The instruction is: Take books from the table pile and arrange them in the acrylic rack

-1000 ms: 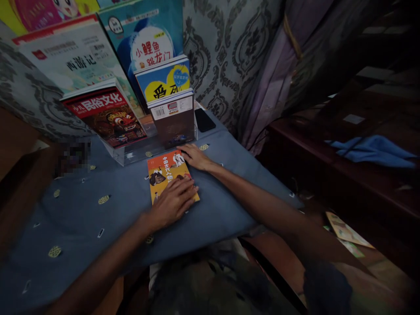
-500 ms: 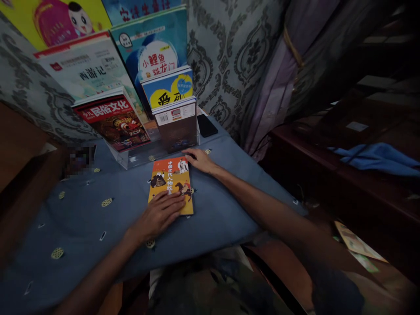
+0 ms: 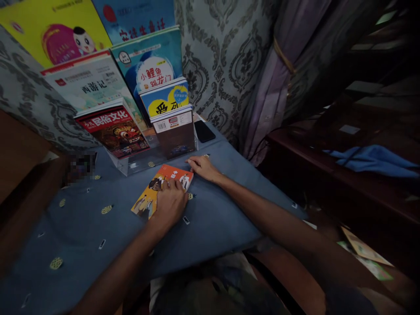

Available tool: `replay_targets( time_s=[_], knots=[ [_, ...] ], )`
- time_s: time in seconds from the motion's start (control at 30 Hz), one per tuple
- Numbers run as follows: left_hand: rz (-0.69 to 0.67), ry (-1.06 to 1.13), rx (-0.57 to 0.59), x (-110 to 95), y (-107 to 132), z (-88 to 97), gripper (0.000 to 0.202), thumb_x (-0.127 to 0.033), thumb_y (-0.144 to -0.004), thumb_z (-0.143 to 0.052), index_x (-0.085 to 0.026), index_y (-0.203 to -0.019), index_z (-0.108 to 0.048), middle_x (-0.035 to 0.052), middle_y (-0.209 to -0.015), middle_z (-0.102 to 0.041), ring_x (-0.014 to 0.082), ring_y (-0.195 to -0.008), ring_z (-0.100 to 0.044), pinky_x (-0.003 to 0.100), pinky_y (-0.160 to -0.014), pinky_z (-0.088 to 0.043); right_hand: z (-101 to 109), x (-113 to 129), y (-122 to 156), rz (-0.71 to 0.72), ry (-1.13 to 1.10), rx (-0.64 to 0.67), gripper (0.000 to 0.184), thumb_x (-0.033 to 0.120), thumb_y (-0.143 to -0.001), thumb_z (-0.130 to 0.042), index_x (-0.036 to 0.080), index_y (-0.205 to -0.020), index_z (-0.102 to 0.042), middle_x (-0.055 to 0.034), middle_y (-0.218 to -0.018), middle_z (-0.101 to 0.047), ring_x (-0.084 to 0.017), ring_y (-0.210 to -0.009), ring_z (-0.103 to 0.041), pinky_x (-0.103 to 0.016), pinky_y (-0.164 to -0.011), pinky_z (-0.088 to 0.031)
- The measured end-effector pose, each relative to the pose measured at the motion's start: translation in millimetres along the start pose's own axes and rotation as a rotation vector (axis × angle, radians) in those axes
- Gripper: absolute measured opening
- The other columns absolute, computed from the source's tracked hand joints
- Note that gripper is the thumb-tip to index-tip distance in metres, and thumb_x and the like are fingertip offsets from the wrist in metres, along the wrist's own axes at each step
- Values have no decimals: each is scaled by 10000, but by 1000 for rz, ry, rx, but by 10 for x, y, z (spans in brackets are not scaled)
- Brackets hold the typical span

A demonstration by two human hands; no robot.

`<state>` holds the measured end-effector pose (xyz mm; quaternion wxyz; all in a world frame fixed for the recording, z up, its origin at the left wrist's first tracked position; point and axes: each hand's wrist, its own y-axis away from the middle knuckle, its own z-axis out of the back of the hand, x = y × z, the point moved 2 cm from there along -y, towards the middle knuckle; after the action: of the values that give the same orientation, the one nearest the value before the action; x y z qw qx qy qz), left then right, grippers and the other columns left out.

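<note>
A thin paperback book [image 3: 149,192] with an orange and yellow cover lies askew on the blue tablecloth. My left hand [image 3: 172,199] rests on top of its cover, fingers bent and slightly apart, hiding much of the title and the lower right part. Just past the book's upper right corner is my right hand [image 3: 204,168], resting on the cloth with loosely bent fingers and nothing visible in them. Whether its fingertips touch the book's edge I cannot tell.
Behind the book, a clear acrylic stand [image 3: 131,165] holds several picture books in tiers, including a red-titled one [image 3: 114,129]. A black phone [image 3: 204,131] lies right of the stand. Patterned wallpaper and a tied purple curtain [image 3: 265,87] rise behind. A blue cloth [image 3: 374,161] lies on dark furniture.
The book has turned clockwise under my left hand, its lower end swinging left. My left hand has shifted up the cover and bent its fingers. My right hand has come off the book's top corner.
</note>
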<state>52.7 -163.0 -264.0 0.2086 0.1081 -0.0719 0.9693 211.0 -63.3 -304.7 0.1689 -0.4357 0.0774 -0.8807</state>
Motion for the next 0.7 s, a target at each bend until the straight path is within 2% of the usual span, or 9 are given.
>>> replay_targets(
  time_s=[0.1, 0.27, 0.4, 0.6, 0.7],
  knots=[
    [-11, 10, 19, -19, -51, 27, 321, -302, -969, -467, -53, -1079, -637, 236, -1041, -672, 346, -992, -642, 452, -831, -510, 45, -37, 73, 3, -42, 1, 310, 249, -982, -445, 158, -886, -725, -14, -683, -716, -164, -663, -658, -260, -667, -453],
    [-47, -6, 3, 26, -53, 32, 295, -259, -975, -438, -76, -1027, -664, 206, -978, -699, 299, -907, -675, 409, -812, -514, 89, -50, 149, 7, -92, -1, 306, 271, -986, -448, 176, -856, -709, -9, -682, -722, -167, -681, -675, -259, -682, -478],
    [-39, -14, 29, 45, -81, 24, 287, -190, -965, -429, -69, -1022, -682, 198, -943, -719, 285, -858, -706, 367, -733, -524, 97, -29, 158, -10, -116, -3, 293, 286, -992, -449, 177, -936, -715, -10, -723, -743, -165, -732, -698, -262, -722, -500],
    [9, 53, 99, 99, -131, 135, 331, -273, -993, -414, -92, -993, -692, 181, -942, -745, 292, -876, -733, 356, -721, -523, 105, 2, 161, -14, -121, -26, 300, 284, -985, -455, 173, -1062, -722, -43, -803, -776, -188, -801, -714, -295, -756, -516],
    [20, 70, 140, 118, -138, 200, 347, -270, -996, -394, -93, -1009, -692, 183, -963, -749, 292, -878, -733, 361, -726, -519, 107, 7, 162, -19, -147, -66, 319, 288, -981, -450, 175, -1128, -709, -51, -831, -778, -180, -740, -702, -301, -735, -522]
  ],
)
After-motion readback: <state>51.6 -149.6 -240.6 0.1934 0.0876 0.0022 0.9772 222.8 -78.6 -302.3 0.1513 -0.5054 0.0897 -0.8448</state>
